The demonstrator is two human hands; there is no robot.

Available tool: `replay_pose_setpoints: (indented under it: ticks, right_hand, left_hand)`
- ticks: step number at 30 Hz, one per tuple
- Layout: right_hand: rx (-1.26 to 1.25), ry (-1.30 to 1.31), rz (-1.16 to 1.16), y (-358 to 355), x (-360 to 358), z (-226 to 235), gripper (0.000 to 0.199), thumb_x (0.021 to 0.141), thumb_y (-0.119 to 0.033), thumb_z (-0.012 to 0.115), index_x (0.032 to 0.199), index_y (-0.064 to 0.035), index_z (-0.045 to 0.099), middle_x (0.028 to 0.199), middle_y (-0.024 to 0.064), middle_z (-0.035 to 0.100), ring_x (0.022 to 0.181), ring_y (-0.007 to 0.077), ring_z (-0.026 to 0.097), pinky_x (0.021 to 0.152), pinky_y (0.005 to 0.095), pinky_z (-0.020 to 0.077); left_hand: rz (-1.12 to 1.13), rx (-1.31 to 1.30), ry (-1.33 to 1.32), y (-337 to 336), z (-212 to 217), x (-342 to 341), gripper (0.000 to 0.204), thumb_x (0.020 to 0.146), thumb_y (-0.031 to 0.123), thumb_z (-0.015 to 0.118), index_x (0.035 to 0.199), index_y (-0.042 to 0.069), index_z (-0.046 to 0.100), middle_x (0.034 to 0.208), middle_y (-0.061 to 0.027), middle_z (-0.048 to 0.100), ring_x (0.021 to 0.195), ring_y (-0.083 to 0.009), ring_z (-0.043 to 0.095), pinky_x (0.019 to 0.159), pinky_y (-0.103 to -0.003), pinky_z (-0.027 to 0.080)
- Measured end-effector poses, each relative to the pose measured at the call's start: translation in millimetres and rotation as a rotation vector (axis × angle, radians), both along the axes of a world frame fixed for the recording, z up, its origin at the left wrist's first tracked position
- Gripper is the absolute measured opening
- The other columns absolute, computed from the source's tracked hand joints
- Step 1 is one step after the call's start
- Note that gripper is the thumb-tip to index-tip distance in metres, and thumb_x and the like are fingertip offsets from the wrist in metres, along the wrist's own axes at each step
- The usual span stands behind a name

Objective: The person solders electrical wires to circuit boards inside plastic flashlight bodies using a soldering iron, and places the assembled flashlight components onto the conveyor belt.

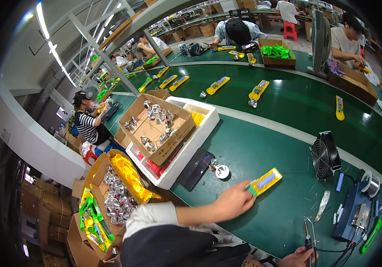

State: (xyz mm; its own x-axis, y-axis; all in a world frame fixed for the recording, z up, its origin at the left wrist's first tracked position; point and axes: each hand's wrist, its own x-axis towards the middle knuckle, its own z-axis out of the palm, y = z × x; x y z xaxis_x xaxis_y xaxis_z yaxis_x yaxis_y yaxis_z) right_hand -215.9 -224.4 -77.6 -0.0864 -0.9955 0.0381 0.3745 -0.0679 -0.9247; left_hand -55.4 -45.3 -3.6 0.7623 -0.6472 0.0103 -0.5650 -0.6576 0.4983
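Note:
My left hand [234, 202] is closed on the near end of a yellow flashlight housing [271, 176]. A lilac battery cell lies in it, with a green part and thin wires by my fingers. At the lower edge my right hand [298, 257] grips the dark handle of a soldering iron [308, 240], its tip pointing up beside a bent metal wire. Left of the housing, a round white piece [222, 172] and a small silver reflector rest by a dark phone-like slab [195, 170]. A crumpled silvery strip [322, 205] lies on the green bench [284, 213] to the right.
A blue soldering station [353, 211] with a solder spool [371, 184] and a black fan [325, 155] stand right. A carton [177, 140] of reflectors sits on a white foam box [206, 127] at left. Beyond, yellow housings lie on a green conveyor [289, 100]; several people work around it.

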Motion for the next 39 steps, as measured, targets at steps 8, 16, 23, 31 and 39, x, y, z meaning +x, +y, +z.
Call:
replay_pose_setpoints:
  ticks: [8,16,23,31,39]
  right_hand:
    - [-0.080,0.048,0.039,2,1,2,0.027,0.069,-0.017,0.058,0.080,0.0035,0.044,0.064,0.0088,0.043,0.054,0.0161,0.040,0.045,0.0244,0.0314]
    - [-0.151,0.096,0.058,5,-6,4,0.025,0.071,-0.017,0.057,0.074,0.0032,0.044,0.057,0.0077,0.044,0.048,0.0151,0.040,0.042,0.0243,0.0311]
    - [-0.208,0.091,0.102,10,0,17,0.022,0.074,-0.015,0.056,0.068,0.0018,0.043,0.054,0.0061,0.042,0.047,0.0139,0.039,0.041,0.0240,0.0299]
    - [-0.220,0.128,0.131,5,0,13,0.024,0.075,-0.017,0.055,0.062,0.0007,0.044,0.053,0.0056,0.042,0.046,0.0131,0.038,0.042,0.0231,0.0296]
    - [-0.201,0.164,0.170,6,-1,11,0.024,0.077,-0.017,0.054,0.064,0.0021,0.045,0.054,0.0057,0.043,0.047,0.0132,0.039,0.043,0.0234,0.0312]
  left_hand:
    - [0.199,-0.265,-0.179,35,-34,-29,0.020,0.072,0.019,0.060,0.073,0.001,0.053,0.105,-0.0173,0.049,0.092,-0.0317,0.048,0.078,-0.036,0.041]
    - [0.917,-0.813,0.356,113,-60,49,0.026,0.079,0.015,0.055,0.093,-0.006,0.049,0.071,-0.0088,0.058,0.053,-0.0111,0.055,0.047,-0.023,0.047]
    - [0.898,-1.003,0.452,105,-73,60,0.014,0.080,0.011,0.053,0.084,-0.002,0.055,0.072,-0.0070,0.059,0.055,-0.0099,0.056,0.049,-0.021,0.048]
    - [0.664,-0.634,-0.343,106,-23,25,0.012,0.075,0.011,0.057,0.074,-0.001,0.053,0.083,-0.0102,0.055,0.067,-0.0206,0.056,0.059,-0.030,0.043]
    - [0.443,-0.441,-0.116,84,-55,-19,0.009,0.078,0.010,0.053,0.072,0.003,0.051,0.080,-0.0076,0.058,0.077,-0.0246,0.054,0.076,-0.035,0.040]
